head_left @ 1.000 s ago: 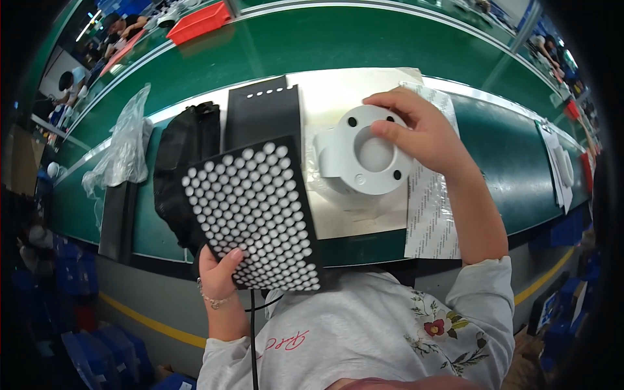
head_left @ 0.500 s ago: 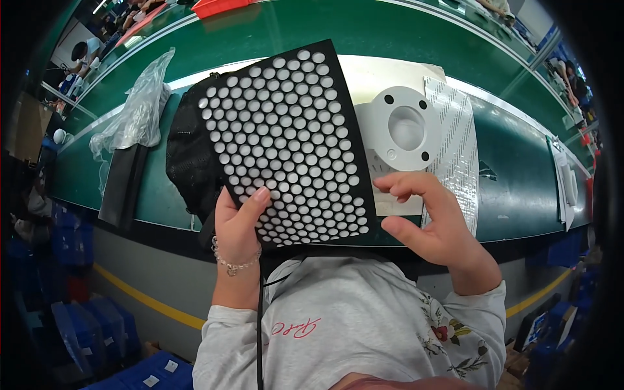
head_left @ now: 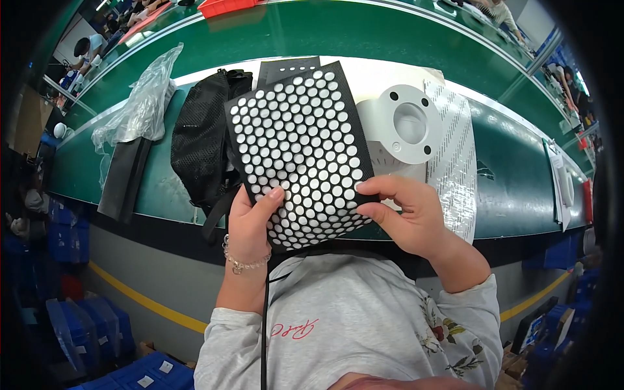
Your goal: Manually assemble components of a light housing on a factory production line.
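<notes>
A flat black sheet (head_left: 292, 156) covered with rows of round white dots is held tilted above the bench. My left hand (head_left: 250, 218) grips its lower left edge, thumb on the dotted face and the other fingers hidden behind. At the lower right edge my right hand (head_left: 406, 211) pinches with thumb and forefinger beside the outermost dots. Whether a dot's edge is caught there is too small to tell. To the right of the sheet lies a white round flange-like part (head_left: 380, 127) with a large central opening and dark holes around it.
Left of the sheet sits a black mesh bag (head_left: 201, 123); farther left, a clear plastic bag (head_left: 146, 97) lies over dark flat strips (head_left: 123, 185). A silvery printed sheet (head_left: 455, 162) is on the right. A red tray (head_left: 224, 6) stands at the far side, with other people beyond.
My right hand has come left and closed its fingertips on the sheet's right edge. The sheet has shifted lower at its top, uncovering more of the mesh bag and a grey plate behind.
</notes>
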